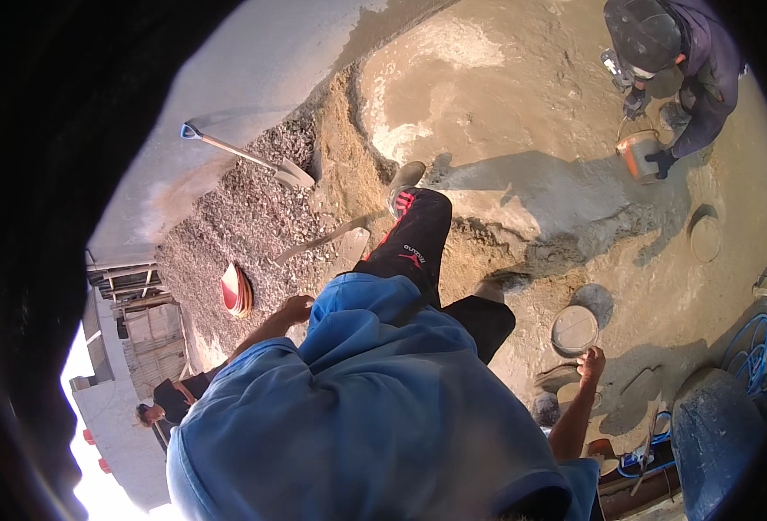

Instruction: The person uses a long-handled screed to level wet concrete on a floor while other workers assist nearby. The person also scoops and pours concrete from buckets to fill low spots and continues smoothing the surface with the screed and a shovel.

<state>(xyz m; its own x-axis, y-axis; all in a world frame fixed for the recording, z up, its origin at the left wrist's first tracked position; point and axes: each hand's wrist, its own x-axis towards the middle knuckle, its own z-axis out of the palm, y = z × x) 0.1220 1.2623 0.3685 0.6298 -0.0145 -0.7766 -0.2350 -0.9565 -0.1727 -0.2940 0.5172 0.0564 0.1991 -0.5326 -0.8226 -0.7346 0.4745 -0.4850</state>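
My left hand (297,309) hangs beside my hip over the gravel pile, fingers loosely apart with nothing seen in them. On my other side, my right hand (590,363) is held with its fingers curled in and nothing visible inside. Just beyond it stands a round bucket (575,330) full of grey material; from above the hand looks close to its rim but not gripping it. My legs (409,243) are in mid-stride, one boot (406,178) on the sandy edge. A shovel (349,250) lies on the gravel beside my leg.
Another shovel (293,174) with a blue handle rests on the gravel (218,221), near stacked reddish buckets (236,292). A co-worker (705,87) tilts an orange-grey bucket (640,156) at the wet mix. A dark blue barrel (718,443), blue hose (753,352) and another person (171,401) are around.
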